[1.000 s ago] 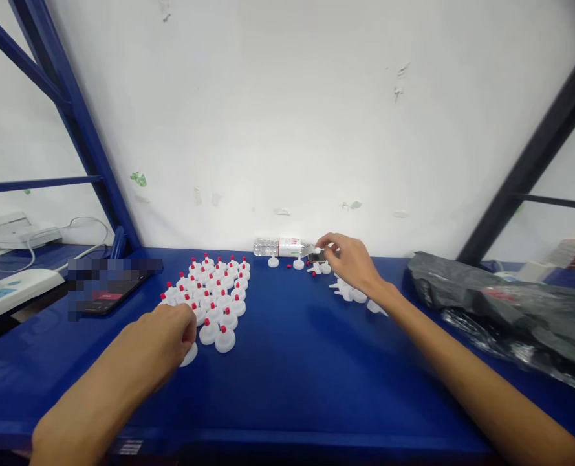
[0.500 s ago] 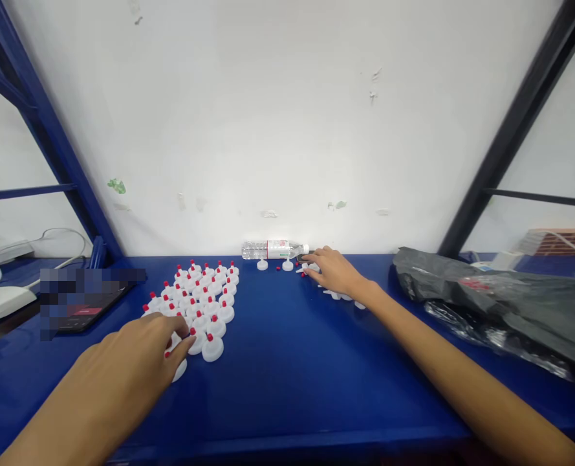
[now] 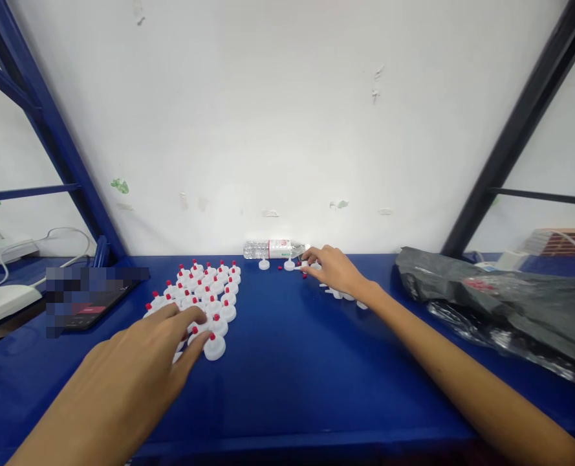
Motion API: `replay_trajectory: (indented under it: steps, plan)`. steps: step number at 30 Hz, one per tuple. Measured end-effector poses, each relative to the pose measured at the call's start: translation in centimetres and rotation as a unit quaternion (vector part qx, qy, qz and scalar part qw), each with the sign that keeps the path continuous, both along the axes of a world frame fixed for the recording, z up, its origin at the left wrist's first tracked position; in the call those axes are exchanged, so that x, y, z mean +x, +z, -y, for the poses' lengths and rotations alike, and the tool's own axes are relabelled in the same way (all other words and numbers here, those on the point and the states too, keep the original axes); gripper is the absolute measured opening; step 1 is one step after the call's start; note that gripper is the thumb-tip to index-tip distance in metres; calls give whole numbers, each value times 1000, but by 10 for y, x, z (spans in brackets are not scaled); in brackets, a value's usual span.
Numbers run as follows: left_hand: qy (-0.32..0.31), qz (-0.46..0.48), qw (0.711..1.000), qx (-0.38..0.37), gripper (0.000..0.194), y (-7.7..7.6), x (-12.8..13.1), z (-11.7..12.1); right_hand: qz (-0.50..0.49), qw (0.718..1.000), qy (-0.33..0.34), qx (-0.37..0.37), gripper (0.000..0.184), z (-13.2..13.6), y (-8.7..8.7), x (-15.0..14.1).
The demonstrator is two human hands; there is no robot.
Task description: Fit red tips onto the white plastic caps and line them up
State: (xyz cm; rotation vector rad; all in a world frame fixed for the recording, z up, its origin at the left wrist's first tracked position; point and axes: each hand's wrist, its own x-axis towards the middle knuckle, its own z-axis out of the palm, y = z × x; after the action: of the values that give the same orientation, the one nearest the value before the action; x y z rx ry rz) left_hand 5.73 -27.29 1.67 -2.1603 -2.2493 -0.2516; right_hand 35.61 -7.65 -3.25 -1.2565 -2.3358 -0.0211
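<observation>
Several white nozzle caps with red tips (image 3: 214, 347) stand in close rows at the left of the blue table. My left hand (image 3: 158, 349) is over the front of these rows, its thumb and index finger apart around the nearest caps; it covers some of them. Farther back, my right hand (image 3: 333, 266) pinches a white nozzle cap (image 3: 304, 265) between thumb and index finger. Close by stand two white caps without red tips, one of them a nozzle cap (image 3: 289, 265). Small loose red tips (image 3: 304, 276) lie near that hand. More white caps (image 3: 348, 296) lie partly behind my right wrist.
A clear plastic bottle (image 3: 272, 249) lies on its side against the wall. A grey plastic bag (image 3: 500, 304) covers the right side. At the left are a dark tablet-like device (image 3: 93, 310) and a white power strip (image 3: 6, 304). Metal posts rise on both sides.
My left hand has moved right, toward the caps at the front right of the rows. My right hand's fingers have drawn closer together at the white nozzle cap.
</observation>
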Motion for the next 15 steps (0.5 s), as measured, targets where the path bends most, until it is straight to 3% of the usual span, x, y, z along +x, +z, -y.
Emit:
replay_trajectory:
  steps: [2, 4, 7, 9, 12, 15]
  plan:
    - [-12, -6, 1000, -21, 35, 0, 11, 0, -61, 996, 36, -46, 27, 7, 6, -6]
    - [-26, -2, 1000, -5, 38, -3, 26, -2, -155, 969, 115, -154, 31, 16, 13, -14]
    - [-44, 8, 997, 58, 48, -13, 51, -7, -231, 864, 262, -362, 43, 31, 18, -25]
    - [-77, 25, 994, 77, 44, -21, 63, -11, -234, 792, 328, -458, 47, 39, 18, -30]
    - [-141, 67, 983, 98, 31, -31, 72, -13, -235, 729, 376, -521, 46, 45, 14, -34]
    - [-174, 130, 966, 140, 28, -33, 73, -11, -236, 719, 393, -522, 45, 43, 12, -34]
